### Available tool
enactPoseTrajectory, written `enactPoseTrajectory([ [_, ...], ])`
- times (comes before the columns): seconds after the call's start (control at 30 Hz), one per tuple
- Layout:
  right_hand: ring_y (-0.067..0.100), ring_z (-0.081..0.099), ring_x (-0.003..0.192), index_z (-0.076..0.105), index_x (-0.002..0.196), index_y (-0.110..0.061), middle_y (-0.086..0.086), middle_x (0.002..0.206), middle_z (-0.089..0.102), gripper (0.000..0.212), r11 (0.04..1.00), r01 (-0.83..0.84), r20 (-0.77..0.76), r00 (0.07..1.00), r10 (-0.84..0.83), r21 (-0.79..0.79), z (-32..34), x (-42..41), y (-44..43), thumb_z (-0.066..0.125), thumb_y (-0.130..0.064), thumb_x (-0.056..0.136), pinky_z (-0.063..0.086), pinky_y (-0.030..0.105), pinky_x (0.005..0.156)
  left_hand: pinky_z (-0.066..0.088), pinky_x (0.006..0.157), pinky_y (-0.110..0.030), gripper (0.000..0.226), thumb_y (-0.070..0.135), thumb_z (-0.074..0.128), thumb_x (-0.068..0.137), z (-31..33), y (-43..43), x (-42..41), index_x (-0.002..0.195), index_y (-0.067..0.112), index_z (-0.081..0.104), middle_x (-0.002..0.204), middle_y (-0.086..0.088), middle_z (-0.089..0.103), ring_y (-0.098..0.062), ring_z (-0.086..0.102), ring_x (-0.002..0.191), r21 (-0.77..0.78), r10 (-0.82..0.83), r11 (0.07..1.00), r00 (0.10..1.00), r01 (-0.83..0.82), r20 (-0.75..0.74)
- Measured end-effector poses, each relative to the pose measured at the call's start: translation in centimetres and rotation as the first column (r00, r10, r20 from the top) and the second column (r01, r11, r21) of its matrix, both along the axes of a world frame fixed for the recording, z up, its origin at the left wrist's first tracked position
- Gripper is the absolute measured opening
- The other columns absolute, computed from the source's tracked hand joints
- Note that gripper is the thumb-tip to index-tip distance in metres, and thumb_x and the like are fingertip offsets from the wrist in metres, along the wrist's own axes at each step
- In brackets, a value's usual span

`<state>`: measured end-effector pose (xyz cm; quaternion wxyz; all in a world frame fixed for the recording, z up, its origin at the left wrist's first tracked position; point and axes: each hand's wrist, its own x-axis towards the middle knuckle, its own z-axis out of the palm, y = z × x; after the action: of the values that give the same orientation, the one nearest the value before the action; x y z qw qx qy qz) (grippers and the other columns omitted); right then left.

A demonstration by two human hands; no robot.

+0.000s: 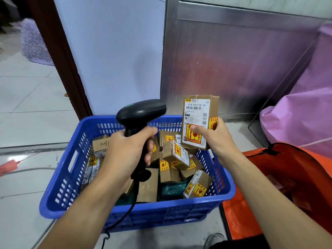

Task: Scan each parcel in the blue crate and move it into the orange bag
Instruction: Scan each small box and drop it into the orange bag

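- The right hand (pixel 215 139) is holding one parcel (pixel 198 114) upright above the far right corner of the blue crate (pixel 161 214). Its grip is pinching the parcel's lower end, with the thumb lying across the front and the fingers wrapping behind.
- The parcel is showing as a flat brown cardboard pack. A white shipping label with barcodes is facing the camera, with yellow-and-red fragile stickers below it.
- At 9 o'clock from the parcel, the left hand (pixel 125 150) is wrapping its grip around the handle of a black scanner (pixel 142 112). The scanner's head is pointing towards the label.
- This parcel appears to be getting scanned, and it is not yet going into the bag.
- Many loose parcels (pixel 175 155) are lying jumbled in the crate, brown boxes with the same stickers over something dark green, so most of the work seems to be waiting.
- The orange bag (pixel 287 168) is standing open at 3 o'clock from the crate. Faint shapes are showing inside, but I cannot tell how many parcels it is holding.
- The scanner's cable (pixel 125 214) is trailing down over the crate's near wall towards 6 o'clock.
- Pink sacks (pixel 305 114) are leaning at 2 o'clock, beside a metal panel (pixel 233 60), and everything is sitting on the tiled floor (pixel 27 105).
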<state>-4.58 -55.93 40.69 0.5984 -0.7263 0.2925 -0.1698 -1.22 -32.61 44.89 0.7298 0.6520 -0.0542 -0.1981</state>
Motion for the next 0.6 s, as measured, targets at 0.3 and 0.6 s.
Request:
enactPoseTrajectory([
  [0.3, 0.015, 0.074, 0.099, 0.049, 0.127, -0.023, -0.003, 0.118, 0.071, 0.045, 0.999, 0.021, -0.007, 1.0, -0.021, -0.032, -0.2, 0.1, 0.1, 0.077, -0.025, 0.092, 0.061, 0.033, 0.078, 0.043, 0.047, -0.027, 0.027, 0.02, 0.07, 0.091, 0.4, 0.6, 0.1, 0.067, 0.015, 0.06, 0.054, -0.002, 0.052, -0.015, 0.044, 0.045, 0.007, -0.003, 1.0, 1.0, 0.003, -0.014],
  [0.6, 0.016, 0.074, 0.099, 0.048, 0.129, -0.021, -0.002, 0.119, 0.07, 0.047, 0.998, 0.041, -0.015, 0.999, -0.041, -0.037, -0.3, 0.1, 0.2, 0.077, -0.025, 0.092, 0.059, 0.028, 0.073, 0.039, 0.049, -0.028, 0.027, 0.022, 0.071, 0.086, 0.8, 1.2, 0.1, 0.063, 0.019, 0.057, 0.054, 0.0, 0.046, -0.015, 0.039, 0.043, -0.004, -0.134, 0.991, 0.973, 0.136, -0.187],
])
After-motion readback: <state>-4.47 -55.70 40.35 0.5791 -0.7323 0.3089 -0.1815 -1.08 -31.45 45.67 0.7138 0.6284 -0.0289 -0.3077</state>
